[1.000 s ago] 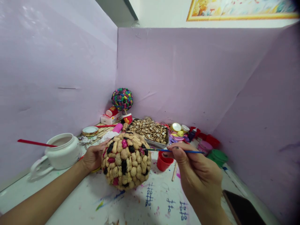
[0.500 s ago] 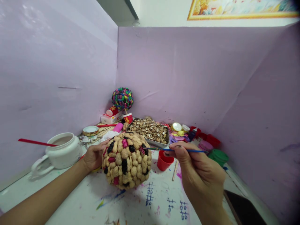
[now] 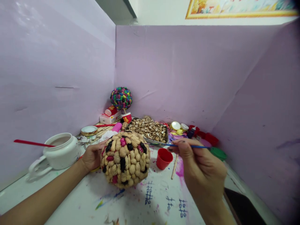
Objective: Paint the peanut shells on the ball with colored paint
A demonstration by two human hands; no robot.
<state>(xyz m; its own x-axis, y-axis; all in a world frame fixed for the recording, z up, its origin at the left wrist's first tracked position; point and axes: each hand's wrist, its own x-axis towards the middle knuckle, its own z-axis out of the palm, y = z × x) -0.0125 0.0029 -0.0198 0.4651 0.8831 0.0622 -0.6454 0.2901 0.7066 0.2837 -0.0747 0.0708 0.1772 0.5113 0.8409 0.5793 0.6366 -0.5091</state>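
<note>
Left hand (image 3: 92,158): fingers (image 3: 99,146) gripping peanut-covered ball (image 3: 127,165) at its left side, tips hidden behind it; surface tan, patched black and magenta

Right hand (image 3: 203,167): fingers pinching blue paintbrush (image 3: 168,144), brush tip left of them at ball's upper right edge, contact cannot be told

Red cup (image 3: 164,160) on worktop (image 3: 105,201), just below and left of right fingers; wooden stick (image 3: 174,168) beside it

Shell-filled tray (image 3: 167,135) beyond both sets of fingers; white pot (image 3: 62,153) left of left fingers, red stick (image 3: 32,143) slanting out of it
</note>
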